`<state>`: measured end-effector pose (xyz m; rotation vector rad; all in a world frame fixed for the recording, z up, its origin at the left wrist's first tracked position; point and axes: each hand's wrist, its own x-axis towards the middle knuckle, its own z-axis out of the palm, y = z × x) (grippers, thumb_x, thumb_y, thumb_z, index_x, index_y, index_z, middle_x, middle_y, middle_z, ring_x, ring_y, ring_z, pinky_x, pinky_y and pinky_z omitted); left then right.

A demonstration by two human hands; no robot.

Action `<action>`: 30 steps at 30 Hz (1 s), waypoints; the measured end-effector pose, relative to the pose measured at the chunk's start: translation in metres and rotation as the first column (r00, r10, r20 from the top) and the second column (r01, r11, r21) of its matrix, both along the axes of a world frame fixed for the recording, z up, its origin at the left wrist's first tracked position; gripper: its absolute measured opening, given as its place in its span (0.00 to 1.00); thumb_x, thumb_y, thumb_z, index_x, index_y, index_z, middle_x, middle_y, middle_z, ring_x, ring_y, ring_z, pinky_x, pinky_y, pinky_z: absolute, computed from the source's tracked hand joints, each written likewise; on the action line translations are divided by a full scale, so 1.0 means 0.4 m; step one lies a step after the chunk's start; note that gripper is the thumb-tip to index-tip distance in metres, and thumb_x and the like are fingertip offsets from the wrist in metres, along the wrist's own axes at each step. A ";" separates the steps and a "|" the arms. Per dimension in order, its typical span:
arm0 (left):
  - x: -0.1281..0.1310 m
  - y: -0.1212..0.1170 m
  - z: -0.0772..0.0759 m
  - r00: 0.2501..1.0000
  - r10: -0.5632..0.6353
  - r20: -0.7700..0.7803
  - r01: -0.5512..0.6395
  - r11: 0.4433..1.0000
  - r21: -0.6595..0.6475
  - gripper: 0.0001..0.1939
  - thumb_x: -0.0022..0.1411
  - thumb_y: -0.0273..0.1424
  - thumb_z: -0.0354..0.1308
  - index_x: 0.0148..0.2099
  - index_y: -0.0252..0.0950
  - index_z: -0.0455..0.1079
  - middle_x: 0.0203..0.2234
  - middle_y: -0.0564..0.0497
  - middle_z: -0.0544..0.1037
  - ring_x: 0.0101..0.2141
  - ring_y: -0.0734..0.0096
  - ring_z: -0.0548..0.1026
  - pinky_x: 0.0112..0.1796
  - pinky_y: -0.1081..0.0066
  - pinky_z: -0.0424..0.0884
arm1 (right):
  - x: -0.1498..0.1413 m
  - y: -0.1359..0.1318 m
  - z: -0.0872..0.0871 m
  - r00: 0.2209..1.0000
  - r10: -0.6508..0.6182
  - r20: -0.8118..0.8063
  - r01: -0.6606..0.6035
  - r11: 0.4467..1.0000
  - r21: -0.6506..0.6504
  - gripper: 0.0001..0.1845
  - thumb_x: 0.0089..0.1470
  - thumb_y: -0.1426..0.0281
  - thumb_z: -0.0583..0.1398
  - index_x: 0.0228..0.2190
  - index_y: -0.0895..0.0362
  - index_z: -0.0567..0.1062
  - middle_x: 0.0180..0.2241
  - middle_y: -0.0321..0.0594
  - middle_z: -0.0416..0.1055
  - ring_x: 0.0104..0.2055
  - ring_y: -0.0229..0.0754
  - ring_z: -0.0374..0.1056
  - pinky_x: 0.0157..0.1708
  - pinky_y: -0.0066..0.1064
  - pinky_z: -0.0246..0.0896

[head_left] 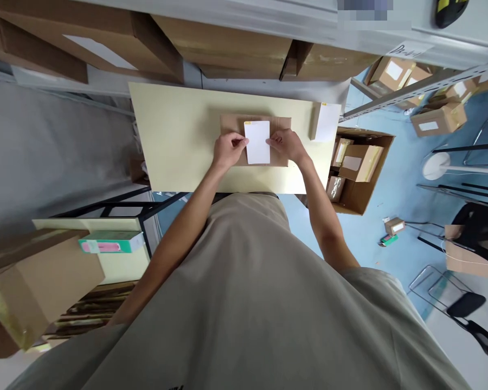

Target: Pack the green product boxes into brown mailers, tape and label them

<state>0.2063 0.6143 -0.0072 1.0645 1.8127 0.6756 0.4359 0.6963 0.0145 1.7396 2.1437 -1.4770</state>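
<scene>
A white rectangular label [258,143] with a small yellow mark at its top left corner is over a flat brown cardboard box [279,160]. My left hand [229,149] pinches the label's left edge. On the opposite edge, the thumb and fingers of my right hand [287,144] are closed in a pinch. Whether the label is stuck down or just held against the cardboard, I cannot tell. The box lies on a pale yellow tabletop [174,141]. A stack of white labels [327,122] sits at the table's right end.
Large cardboard boxes [236,46] line the shelf behind the table. To the right on the floor stands an open carton [382,162] holding several packed boxes. A green and pink box [111,242] rests at the lower left. Folding chairs [466,304] are at the far right.
</scene>
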 end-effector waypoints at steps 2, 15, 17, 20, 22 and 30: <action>0.003 -0.002 -0.006 1.000 0.011 -0.026 -0.011 1.000 0.005 0.07 0.66 0.34 0.67 0.40 0.36 0.83 0.39 0.46 0.88 0.40 0.60 0.80 0.49 0.62 0.75 | -0.004 -0.006 -0.011 1.000 -0.005 0.010 0.004 1.000 0.017 0.13 0.70 0.60 0.69 0.38 0.56 0.85 0.44 0.47 0.86 0.46 0.51 0.77 0.53 0.45 0.73; 0.004 0.008 -0.017 0.989 -0.028 -0.143 0.024 0.999 -0.033 0.08 0.70 0.35 0.65 0.43 0.37 0.84 0.43 0.46 0.88 0.44 0.58 0.81 0.52 0.62 0.74 | -0.029 -0.017 0.003 0.990 0.021 0.143 -0.027 0.999 0.041 0.10 0.74 0.66 0.65 0.44 0.57 0.86 0.50 0.46 0.87 0.50 0.50 0.79 0.54 0.41 0.73; 0.006 0.008 -0.012 0.982 -0.047 -0.185 0.039 0.998 -0.049 0.09 0.71 0.36 0.64 0.44 0.38 0.84 0.45 0.46 0.89 0.45 0.58 0.82 0.53 0.62 0.75 | -0.029 -0.018 -0.001 0.988 0.026 0.149 -0.033 0.998 0.048 0.09 0.74 0.66 0.65 0.44 0.56 0.86 0.49 0.44 0.87 0.50 0.50 0.80 0.53 0.41 0.74; 0.008 0.008 -0.008 0.972 -0.063 -0.225 0.052 0.997 -0.058 0.09 0.72 0.36 0.64 0.45 0.39 0.84 0.47 0.46 0.89 0.47 0.57 0.83 0.54 0.62 0.76 | -0.028 -0.021 -0.011 0.989 0.020 0.148 -0.030 0.998 0.062 0.10 0.74 0.64 0.65 0.44 0.55 0.86 0.48 0.44 0.87 0.50 0.51 0.80 0.55 0.42 0.75; 0.009 0.008 -0.008 0.970 -0.069 -0.231 0.056 0.996 -0.062 0.09 0.72 0.35 0.63 0.45 0.39 0.84 0.47 0.45 0.89 0.48 0.57 0.83 0.55 0.61 0.76 | -0.026 -0.025 -0.020 0.990 0.008 0.141 -0.018 0.997 0.073 0.12 0.75 0.62 0.65 0.44 0.55 0.85 0.48 0.45 0.87 0.51 0.53 0.80 0.56 0.44 0.75; 0.014 0.005 -0.016 0.972 -0.071 -0.226 0.059 0.996 -0.060 0.09 0.72 0.37 0.64 0.44 0.39 0.83 0.46 0.44 0.88 0.47 0.55 0.83 0.54 0.60 0.77 | -0.034 -0.041 -0.045 0.989 -0.002 0.147 -0.019 0.990 0.142 0.14 0.76 0.61 0.63 0.44 0.57 0.86 0.47 0.49 0.87 0.52 0.55 0.81 0.57 0.48 0.76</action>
